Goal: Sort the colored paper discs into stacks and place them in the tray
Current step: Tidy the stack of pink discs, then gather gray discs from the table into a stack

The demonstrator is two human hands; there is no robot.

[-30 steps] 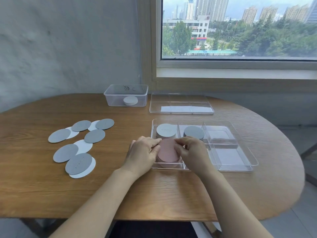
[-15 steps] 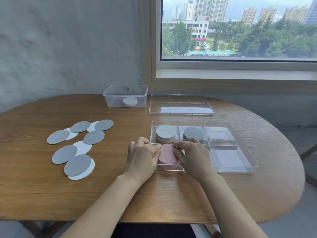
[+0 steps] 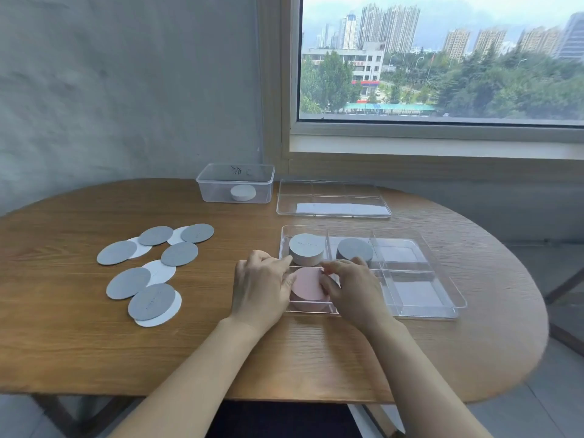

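Head view: left hand [image 3: 260,287] and right hand [image 3: 355,290] both grip one pink stack [image 3: 308,287], flat face up, in the near-left cell of the six-cell tray [image 3: 442,308], whose long side runs left-right. Behind it, one light grey stack [image 3: 306,248] and one dark grey stack [image 3: 354,249] stand in the far cells. On the left of the counter [image 3: 94,358], six grey discs [image 3: 179,253] and four white discs [image 3: 161,273] lie flat.

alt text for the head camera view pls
A left hand and right hand grip a pink disc stack in the near-left compartment of a clear tray. Two grey stacks sit in far compartments; loose discs lie left on the table.
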